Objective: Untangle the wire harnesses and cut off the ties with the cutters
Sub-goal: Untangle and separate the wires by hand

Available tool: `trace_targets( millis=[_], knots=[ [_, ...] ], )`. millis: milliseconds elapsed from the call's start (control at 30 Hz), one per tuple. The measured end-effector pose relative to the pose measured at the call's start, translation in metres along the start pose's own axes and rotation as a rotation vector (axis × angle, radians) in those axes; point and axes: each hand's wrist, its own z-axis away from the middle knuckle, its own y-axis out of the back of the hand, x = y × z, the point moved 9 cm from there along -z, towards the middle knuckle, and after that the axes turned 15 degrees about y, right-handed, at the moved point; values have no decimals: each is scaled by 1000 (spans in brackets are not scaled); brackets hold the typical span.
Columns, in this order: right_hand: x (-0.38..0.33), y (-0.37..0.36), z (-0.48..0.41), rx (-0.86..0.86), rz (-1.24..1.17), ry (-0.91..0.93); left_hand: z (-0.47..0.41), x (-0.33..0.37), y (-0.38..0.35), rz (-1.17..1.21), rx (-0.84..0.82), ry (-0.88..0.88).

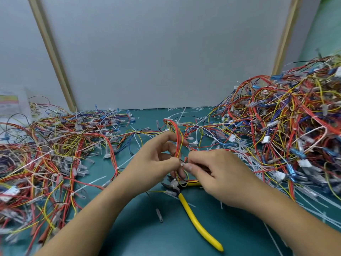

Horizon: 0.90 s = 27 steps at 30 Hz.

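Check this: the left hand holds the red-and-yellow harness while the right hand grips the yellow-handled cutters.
Not quite. The head view shows the right hand pinching the harness too, opposite the left hand; the yellow-handled cutters lie on the green mat below both hands.

Glossy plastic-coated wires, yellow smooth plastic-handled cutters with dark metal jaws, matt green mat.

A flat counter with dark teal-green top meets a plain pale grey wall panel at the back. Two beige trim strips frame this panel on left and right, and a light green wall shows far right.
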Motion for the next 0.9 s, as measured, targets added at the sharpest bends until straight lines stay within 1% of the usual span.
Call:
trace_targets(
  millis=[100,200,333,433,500,567,600,633,733,767,833,900],
  knots=[
    [-8,4,-3,-12,78,39,1,-1,-1,-15,-5,2],
    [-12,4,0,-57,-7,60,-2,-6,6,60,-10,45],
    [-26,-8,3,-211,-213,162,-12,-27,27,415,108,238],
    [-34,-18,5,-284,-307,207,-12,-42,30,580,164,336],
    [-33,-22,8,-332,-335,202,-11,-40,31,658,163,309],
    [-29,-24,10,-354,-325,180,-9,-29,29,652,133,237],
    [-26,-23,9,-328,-328,158,-9,-25,28,612,127,201],
    [-22,-20,6,-263,-354,124,-8,-20,27,550,134,167],
    [-1,-4,0,52,-562,-40,-4,-8,17,401,94,67],
    [4,-5,0,111,-653,-83,-3,-5,13,371,67,48],
    [7,-9,-1,171,-780,-106,-1,-2,5,308,15,37],
    [7,-7,-3,232,-795,-76,1,-1,0,274,-25,33]
  ],
)
